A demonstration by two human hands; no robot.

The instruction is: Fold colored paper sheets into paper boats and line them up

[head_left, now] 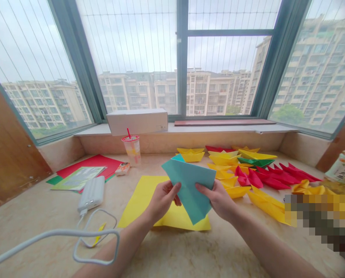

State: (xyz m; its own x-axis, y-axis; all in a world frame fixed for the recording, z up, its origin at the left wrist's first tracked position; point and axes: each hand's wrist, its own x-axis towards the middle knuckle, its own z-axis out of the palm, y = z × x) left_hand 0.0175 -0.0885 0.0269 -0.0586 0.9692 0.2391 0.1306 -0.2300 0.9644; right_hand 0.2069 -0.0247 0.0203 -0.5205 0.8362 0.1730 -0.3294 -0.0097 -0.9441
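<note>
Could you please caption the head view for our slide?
Left hand and right hand hold folded turquoise paper over a yellow paper sheet near yellow paper boats.

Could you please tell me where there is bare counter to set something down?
Left of the white power bank, short of the wooden panel; between the lidded plastic cup and the yellow paper boats; and between the forearms, nearer than the yellow sheet. The right is crowded with paper boats, the middle by turquoise paper.

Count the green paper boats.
1. The green boat sits beyond the right hand, among yellow boats and red boats. Others could be hidden behind the teal paper or the pixelated patch.
</note>
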